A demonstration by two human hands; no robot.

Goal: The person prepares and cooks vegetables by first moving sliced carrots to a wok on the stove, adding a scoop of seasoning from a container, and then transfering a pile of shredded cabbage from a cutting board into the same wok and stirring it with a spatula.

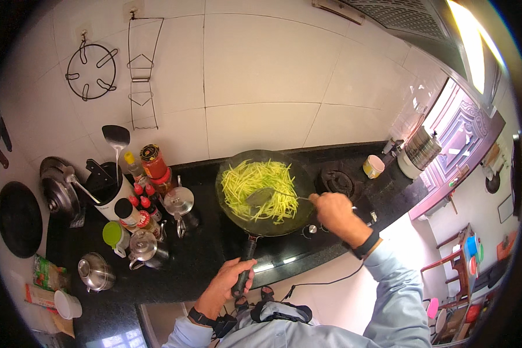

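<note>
A dark wok sits on the left burner of a black gas hob. Pale green shredded vegetable strips fill much of it, heaped in a loose mound. My left hand grips the wok's black handle, which points towards me. In my right hand is the handle of a metal spatula. Its blade lies on the strips near the middle of the wok, and its shaft crosses the right rim.
Left of the wok stand metal lidded pots, sauce bottles and a white utensil holder. A bare burner lies to the right, with a yellow-and-white cup beyond. Hob knobs line the front. A cable hangs near my right arm.
</note>
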